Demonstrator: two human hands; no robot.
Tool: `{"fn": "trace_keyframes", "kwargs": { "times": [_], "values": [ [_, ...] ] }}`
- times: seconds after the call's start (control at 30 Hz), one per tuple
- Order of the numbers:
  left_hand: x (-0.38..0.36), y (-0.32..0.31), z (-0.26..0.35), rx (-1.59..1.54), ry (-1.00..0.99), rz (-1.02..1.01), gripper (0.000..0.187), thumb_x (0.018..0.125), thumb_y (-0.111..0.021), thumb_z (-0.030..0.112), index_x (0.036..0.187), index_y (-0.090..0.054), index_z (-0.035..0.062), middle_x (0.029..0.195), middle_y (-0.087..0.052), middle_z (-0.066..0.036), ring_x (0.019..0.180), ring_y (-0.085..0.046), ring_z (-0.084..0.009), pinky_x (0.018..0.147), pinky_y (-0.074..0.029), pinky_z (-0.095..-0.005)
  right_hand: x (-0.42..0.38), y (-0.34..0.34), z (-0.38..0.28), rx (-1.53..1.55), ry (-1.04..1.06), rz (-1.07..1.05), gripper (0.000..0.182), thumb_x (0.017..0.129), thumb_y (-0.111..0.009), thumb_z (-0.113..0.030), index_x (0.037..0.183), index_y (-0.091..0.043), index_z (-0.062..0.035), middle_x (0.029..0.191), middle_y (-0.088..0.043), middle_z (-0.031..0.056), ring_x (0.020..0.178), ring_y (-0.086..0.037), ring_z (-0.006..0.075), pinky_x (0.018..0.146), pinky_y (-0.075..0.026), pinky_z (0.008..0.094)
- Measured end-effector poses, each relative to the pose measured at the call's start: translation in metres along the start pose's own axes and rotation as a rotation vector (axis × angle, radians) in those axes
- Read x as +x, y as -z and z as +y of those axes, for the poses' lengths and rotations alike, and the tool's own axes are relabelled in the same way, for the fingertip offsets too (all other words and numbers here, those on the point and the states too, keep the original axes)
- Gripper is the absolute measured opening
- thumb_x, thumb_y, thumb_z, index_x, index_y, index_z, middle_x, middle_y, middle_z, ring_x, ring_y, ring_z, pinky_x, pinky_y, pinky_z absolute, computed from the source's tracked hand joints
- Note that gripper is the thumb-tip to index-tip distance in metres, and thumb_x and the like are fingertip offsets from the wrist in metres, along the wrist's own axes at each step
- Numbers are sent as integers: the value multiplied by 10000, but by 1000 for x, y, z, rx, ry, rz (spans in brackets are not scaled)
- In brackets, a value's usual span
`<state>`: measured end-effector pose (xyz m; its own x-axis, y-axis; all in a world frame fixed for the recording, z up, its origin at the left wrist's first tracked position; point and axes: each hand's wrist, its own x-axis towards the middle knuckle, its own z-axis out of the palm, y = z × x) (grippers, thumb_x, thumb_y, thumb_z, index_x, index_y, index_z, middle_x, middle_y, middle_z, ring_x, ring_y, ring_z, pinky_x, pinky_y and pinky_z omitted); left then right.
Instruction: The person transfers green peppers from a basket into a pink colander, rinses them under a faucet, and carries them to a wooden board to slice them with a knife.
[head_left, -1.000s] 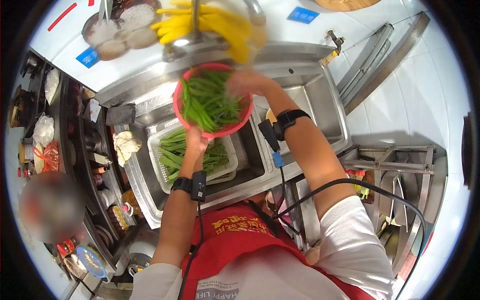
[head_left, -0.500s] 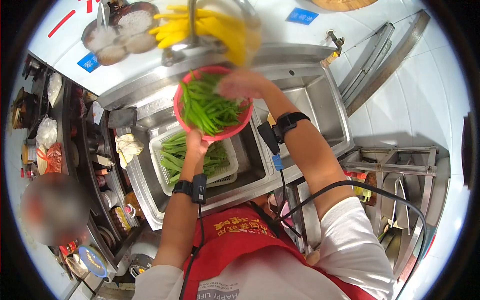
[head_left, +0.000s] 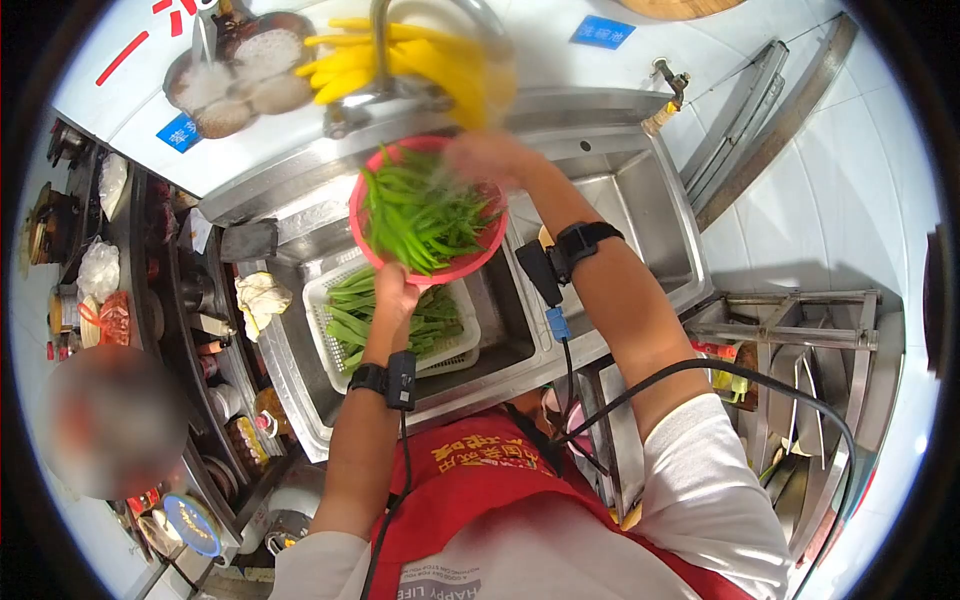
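Observation:
My left hand (head_left: pixel 397 287) grips the near rim of a round pink basin (head_left: pixel 357 212), with its thumb over the edge. Long green peppers (head_left: pixel 415 215) fill the basin, which is held above the left sink bowl. At the basin's far right rim is my right hand (head_left: pixel 490 160), smeared by motion, so its fingers cannot be made out. A white plastic basket (head_left: pixel 318 318) sits below in the sink, holding cut green vegetable pieces (head_left: pixel 352 312). The basin covers part of this basket.
A curved faucet (head_left: pixel 382 50) rises behind the basin, before yellow gloves (head_left: pixel 345 62). On the right are the second sink bowl (head_left: pixel 628 205) and a metal rack (head_left: pixel 790 315). Crowded shelves (head_left: pixel 185 300) stand at left. A black cable (head_left: pixel 720 366) crosses my right arm.
My right hand has shifted slightly up along the basin's far right side. The peppers lie a little differently. My left hand keeps its hold on the basin.

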<state>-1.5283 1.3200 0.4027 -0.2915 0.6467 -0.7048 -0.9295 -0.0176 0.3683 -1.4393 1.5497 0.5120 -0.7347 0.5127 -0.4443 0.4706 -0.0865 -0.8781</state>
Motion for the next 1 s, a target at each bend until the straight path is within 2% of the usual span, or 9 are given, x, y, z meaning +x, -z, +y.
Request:
{"fn": "trace_keyframes", "kwargs": {
  "times": [0.07, 0.23, 0.37, 0.47, 0.53, 0.67, 0.87, 0.93, 1.0],
  "values": [
    [4, 3, -2, -5, -3, -30, 426, 711, -313, -93, 1105, -458, -19, 1053, -532, -157, 1005, -550, -343, 912, -419, -597, 4, 8, 4, -442, 66, 86, 194, 825, -580, -214, 835, -596, -21, 800, -606, 91, 739, -606, 198, 639, -512, 329],
    [5, 4, -2, 11, -32, 20, 439, 707, -311, -100, 1110, -464, -18, 1056, -537, -156, 1024, -541, -351, 914, -410, -607, -10, -17, -25, 411, 16, -128, 228, 798, -593, -238, 898, -569, -34, 742, -579, 68, 645, -560, 188, 566, -464, 315],
    [15, 13, -7, -25, -44, -85, 483, 709, -315, -100, 1165, -451, -22, 1121, -534, -170, 1079, -520, -358, 906, -414, -606, 10, 4, 0, 376, 22, 9, 223, 802, -594, -223, 917, -558, -36, 762, -571, 57, 665, -556, 179, 598, -467, 307],
    [18, 13, -5, -54, -39, -101, 501, 708, -316, -99, 1187, -438, -15, 1151, -521, -175, 1082, -519, -360, 899, -416, -611, 3, 12, -2, -319, -62, 37, 186, 822, -588, -200, 913, -559, -41, 796, -571, 51, 748, -563, 174, 678, -471, 300],
    [17, 14, -6, -62, -12, -87, 517, 708, -313, -101, 1204, -424, -6, 1171, -509, -178, 1085, -517, -362, 896, -416, -616, -17, -1, -23, 376, -49, -112, 151, 817, -573, -175, 883, -562, -40, 766, -571, 63, 707, -569, 185, 646, -484, 314],
    [10, 10, -4, -3, 16, -29, 528, 712, -315, -93, 1223, -405, -1, 1188, -497, -178, 1083, -518, -369, 894, -415, -623, -22, -7, -36, 443, 82, -5, 166, 798, -578, -173, 866, -566, -22, 715, -567, 74, 680, -571, 198, 633, -489, 331],
    [5, 5, -2, -1, -22, -76, 520, 724, -310, -76, 1231, -400, -7, 1187, -498, -182, 1095, -510, -367, 904, -413, -613, -18, -3, -22, -830, 126, -237, 220, 780, -578, -148, 938, -569, 6, 786, -589, 93, 737, -588, 210, 703, -503, 339],
    [8, 9, -4, -11, 1, -75, 522, 728, -305, -75, 1237, -398, -3, 1190, -495, -183, 1100, -506, -367, 907, -412, -609, -8, -7, -17, -345, 608, -59, 169, 755, -566, -131, 871, -592, -10, 732, -594, 85, 699, -604, 220, 641, -511, 353],
    [6, 9, -3, 28, 13, -53, 521, 732, -304, -73, 1240, -398, -2, 1192, -495, -182, 1098, -507, -368, 914, -410, -600, 2, -11, -19, 38, 378, 39, 168, 747, -561, -128, 867, -595, -17, 718, -590, 76, 688, -609, 226, 623, -511, 356]
  ]
}}
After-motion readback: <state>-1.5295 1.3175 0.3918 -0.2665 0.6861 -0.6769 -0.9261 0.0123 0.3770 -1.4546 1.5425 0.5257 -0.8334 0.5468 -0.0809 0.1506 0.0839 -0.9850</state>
